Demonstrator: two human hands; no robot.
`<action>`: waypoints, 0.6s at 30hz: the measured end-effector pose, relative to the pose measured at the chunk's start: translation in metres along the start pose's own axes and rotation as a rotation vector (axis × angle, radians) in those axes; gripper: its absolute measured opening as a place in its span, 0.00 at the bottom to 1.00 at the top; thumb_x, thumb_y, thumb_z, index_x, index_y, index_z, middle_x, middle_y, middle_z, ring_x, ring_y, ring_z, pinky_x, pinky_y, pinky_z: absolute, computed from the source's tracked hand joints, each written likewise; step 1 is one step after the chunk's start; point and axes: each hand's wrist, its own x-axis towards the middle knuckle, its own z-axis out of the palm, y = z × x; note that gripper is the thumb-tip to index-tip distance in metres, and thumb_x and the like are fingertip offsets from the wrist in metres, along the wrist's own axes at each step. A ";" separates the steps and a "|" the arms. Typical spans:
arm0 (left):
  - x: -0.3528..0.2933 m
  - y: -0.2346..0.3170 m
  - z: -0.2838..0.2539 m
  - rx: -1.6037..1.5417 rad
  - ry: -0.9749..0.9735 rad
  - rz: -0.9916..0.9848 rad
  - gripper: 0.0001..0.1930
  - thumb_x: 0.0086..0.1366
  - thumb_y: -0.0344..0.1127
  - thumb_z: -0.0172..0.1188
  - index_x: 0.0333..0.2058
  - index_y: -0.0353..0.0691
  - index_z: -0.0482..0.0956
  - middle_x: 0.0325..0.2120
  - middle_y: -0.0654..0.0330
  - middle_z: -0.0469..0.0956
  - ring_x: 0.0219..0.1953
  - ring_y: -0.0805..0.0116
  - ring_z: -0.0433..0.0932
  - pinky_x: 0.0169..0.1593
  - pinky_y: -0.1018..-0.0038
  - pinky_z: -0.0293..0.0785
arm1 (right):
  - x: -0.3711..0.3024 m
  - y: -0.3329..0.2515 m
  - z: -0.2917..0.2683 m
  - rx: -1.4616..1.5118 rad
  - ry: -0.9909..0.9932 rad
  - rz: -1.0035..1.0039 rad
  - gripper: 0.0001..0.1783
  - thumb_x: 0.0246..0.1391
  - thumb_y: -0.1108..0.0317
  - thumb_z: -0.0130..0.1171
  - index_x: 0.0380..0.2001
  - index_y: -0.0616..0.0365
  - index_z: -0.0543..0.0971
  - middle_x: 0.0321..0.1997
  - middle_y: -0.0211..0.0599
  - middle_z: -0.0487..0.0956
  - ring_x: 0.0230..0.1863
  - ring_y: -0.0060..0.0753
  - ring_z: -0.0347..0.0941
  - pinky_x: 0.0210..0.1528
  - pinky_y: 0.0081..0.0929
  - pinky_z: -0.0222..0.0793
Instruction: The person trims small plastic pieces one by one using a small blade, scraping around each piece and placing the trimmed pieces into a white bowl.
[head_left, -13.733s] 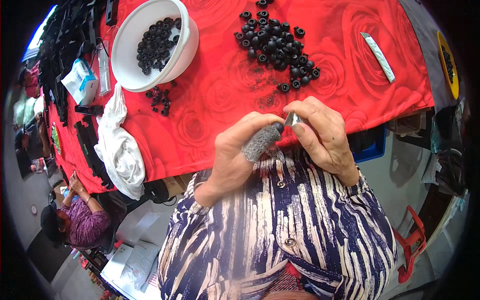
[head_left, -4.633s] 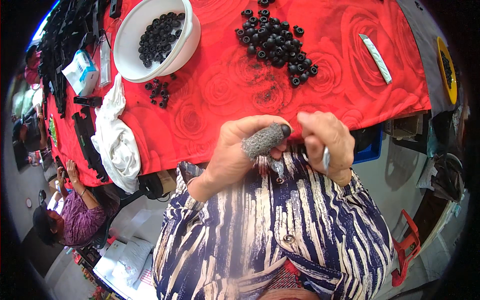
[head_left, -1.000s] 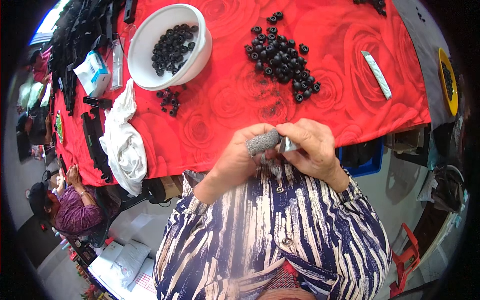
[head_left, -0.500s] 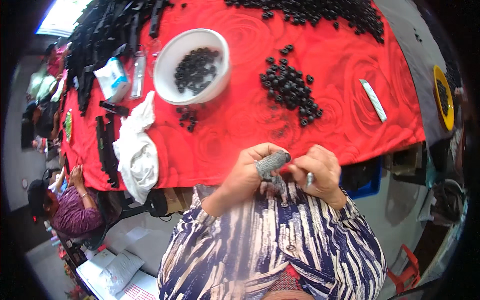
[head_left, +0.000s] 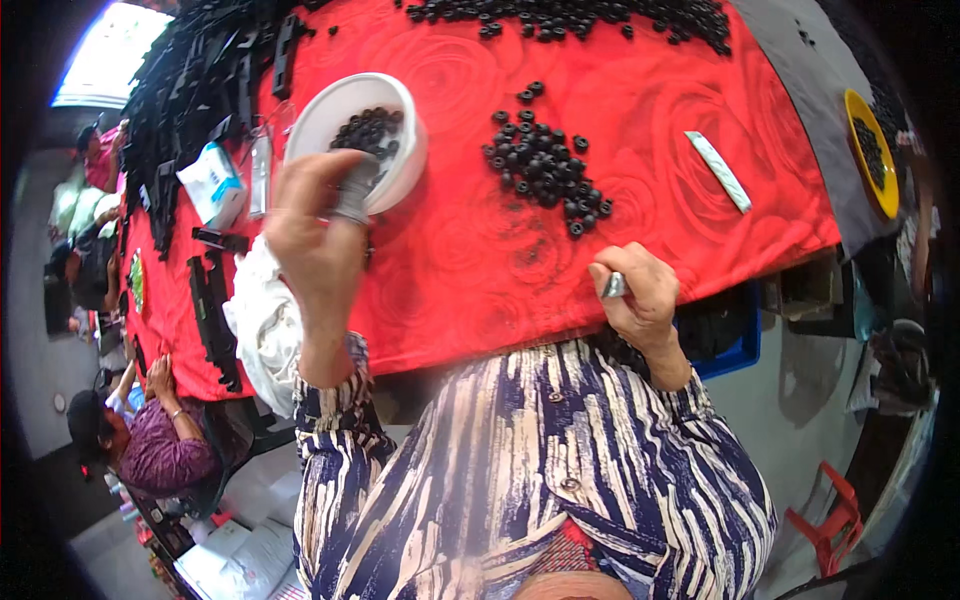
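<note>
My left hand [head_left: 318, 235], blurred by motion, is above the near rim of the white bowl [head_left: 407, 178]. A grey wrap covers one finger; whether anything is between its fingers I cannot make out. Small black ring-shaped parts [head_left: 368, 130] lie inside the bowl. Near the front edge of the red tablecloth, my right hand [head_left: 645, 295] is closed around a slim tool, of which only a grey, shiny end [head_left: 614, 286] sticks out. Beyond it lies a loose pile of black ring-shaped parts [head_left: 545, 165].
A crumpled white cloth [head_left: 265, 325] lies left of my left forearm. Beyond are a tissue pack [head_left: 213, 185] and many long black parts [head_left: 205, 85]. A pale strip [head_left: 718, 170] rests at right, near a yellow dish [head_left: 855, 110]. Another person [head_left: 165, 450] sits at left.
My left hand has swung away from my right hand, leftward and forward to the bowl. My right hand has risen slightly, still holding the slim tool.
</note>
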 end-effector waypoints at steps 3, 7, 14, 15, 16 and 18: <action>-0.018 0.014 0.043 -0.028 -0.314 0.193 0.08 0.51 0.23 0.63 0.32 0.36 0.79 0.28 0.60 0.75 0.28 0.72 0.75 0.29 0.77 0.71 | 0.001 0.000 -0.002 0.024 0.016 -0.019 0.09 0.39 0.78 0.62 0.28 0.60 0.74 0.18 0.36 0.68 0.17 0.37 0.65 0.20 0.30 0.60; -0.044 0.020 0.092 -0.098 -0.448 0.195 0.10 0.48 0.24 0.64 0.32 0.38 0.78 0.28 0.58 0.75 0.29 0.64 0.76 0.31 0.73 0.72 | 0.000 0.000 -0.001 0.012 0.009 -0.044 0.11 0.38 0.78 0.62 0.29 0.61 0.74 0.18 0.36 0.68 0.17 0.38 0.65 0.20 0.31 0.60; -0.046 0.022 0.114 0.109 -0.562 0.274 0.13 0.46 0.24 0.59 0.34 0.42 0.78 0.31 0.61 0.73 0.38 0.61 0.74 0.35 0.68 0.74 | -0.002 0.000 -0.001 0.023 0.015 -0.039 0.13 0.36 0.79 0.62 0.29 0.61 0.73 0.18 0.37 0.68 0.17 0.39 0.65 0.21 0.32 0.60; -0.047 0.019 0.115 0.110 -0.548 0.288 0.13 0.48 0.27 0.60 0.35 0.42 0.78 0.32 0.60 0.74 0.36 0.61 0.75 0.34 0.69 0.74 | -0.002 0.001 0.000 0.024 0.016 -0.040 0.13 0.36 0.79 0.62 0.29 0.61 0.73 0.18 0.37 0.68 0.17 0.39 0.65 0.21 0.32 0.60; -0.047 0.017 0.116 0.113 -0.534 0.301 0.12 0.50 0.29 0.61 0.37 0.42 0.77 0.32 0.59 0.74 0.34 0.61 0.76 0.34 0.70 0.74 | -0.002 0.001 0.000 0.024 0.012 -0.040 0.13 0.36 0.79 0.62 0.29 0.61 0.73 0.18 0.37 0.68 0.17 0.39 0.65 0.21 0.32 0.60; -0.047 0.016 0.109 -0.015 -0.545 0.206 0.11 0.54 0.31 0.60 0.37 0.41 0.76 0.32 0.58 0.75 0.33 0.63 0.77 0.33 0.71 0.74 | -0.002 0.002 0.001 0.020 0.010 -0.035 0.13 0.36 0.80 0.62 0.29 0.61 0.73 0.18 0.37 0.68 0.17 0.39 0.65 0.21 0.32 0.60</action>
